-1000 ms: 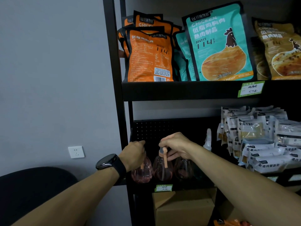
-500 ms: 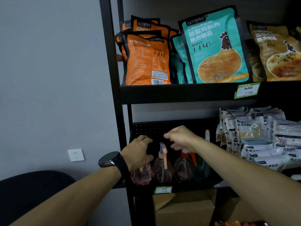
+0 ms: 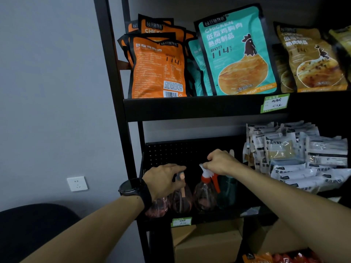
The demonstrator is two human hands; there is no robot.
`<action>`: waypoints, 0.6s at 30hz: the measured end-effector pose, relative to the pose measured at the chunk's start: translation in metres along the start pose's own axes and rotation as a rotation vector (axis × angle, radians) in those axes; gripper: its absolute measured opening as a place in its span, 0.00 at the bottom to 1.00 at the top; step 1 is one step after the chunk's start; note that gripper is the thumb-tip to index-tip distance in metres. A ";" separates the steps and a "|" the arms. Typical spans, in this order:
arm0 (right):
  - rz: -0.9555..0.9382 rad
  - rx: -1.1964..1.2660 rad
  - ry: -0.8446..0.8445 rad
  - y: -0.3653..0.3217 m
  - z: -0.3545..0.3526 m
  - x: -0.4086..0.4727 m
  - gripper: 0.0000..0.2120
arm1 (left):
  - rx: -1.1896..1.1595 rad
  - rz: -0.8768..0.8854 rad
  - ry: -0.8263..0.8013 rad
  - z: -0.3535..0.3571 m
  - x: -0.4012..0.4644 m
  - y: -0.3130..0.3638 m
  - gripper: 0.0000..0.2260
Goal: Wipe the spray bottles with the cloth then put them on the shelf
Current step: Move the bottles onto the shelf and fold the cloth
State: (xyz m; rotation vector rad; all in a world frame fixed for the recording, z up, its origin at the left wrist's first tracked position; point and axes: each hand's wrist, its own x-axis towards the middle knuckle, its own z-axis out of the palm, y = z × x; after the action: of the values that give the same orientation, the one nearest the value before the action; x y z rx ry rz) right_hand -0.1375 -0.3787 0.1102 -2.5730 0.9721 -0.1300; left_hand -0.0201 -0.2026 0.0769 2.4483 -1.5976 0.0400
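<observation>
Head view, lower tier of the black shelf (image 3: 190, 109). Four spray bottles stand in a row at its left end: a pink one at far left (image 3: 158, 206), a second pink bottle with a peach trigger (image 3: 180, 201), a clear bottle with a red-and-white spray head (image 3: 206, 194), and a teal bottle (image 3: 227, 192) at the right of the row. All upright, close together, some touching.

Left hand (image 3: 163, 182): fingers curled over the head of the second pink bottle, thumb side at the nozzle; grasping it at the top. Watch (image 3: 133, 187) on that wrist.

Right hand (image 3: 220, 161): fingertips pinch the white nozzle tip of the red-headed bottle; loosely clenched, contact only at the tip.

No cloth visible in either hand or on the shelf.

Judgement: step in hand is placing and straightening, late in the task, bottles already on the shelf. Whether they were wiped cannot be told from this view.

Next move calls for: small twists at the heads to set nozzles facing alike, then letting go straight upward so the light, top-heavy bottles do not tip into their neighbours. Stacked white packets (image 3: 296, 160) lie just right of the row; keep the right forearm off them
</observation>
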 end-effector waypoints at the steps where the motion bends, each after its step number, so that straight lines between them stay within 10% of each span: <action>1: 0.001 -0.012 -0.008 0.000 0.002 0.000 0.14 | -0.014 -0.004 0.007 0.001 0.000 0.000 0.26; 18: 0.063 -0.049 0.001 -0.006 0.014 -0.003 0.14 | -0.093 0.018 0.023 0.005 0.002 -0.004 0.22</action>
State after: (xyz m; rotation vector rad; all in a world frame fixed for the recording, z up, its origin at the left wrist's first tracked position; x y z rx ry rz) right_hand -0.1327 -0.3680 0.0997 -2.5835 1.0677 -0.0913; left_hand -0.0159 -0.2042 0.0721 2.3551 -1.5753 -0.0030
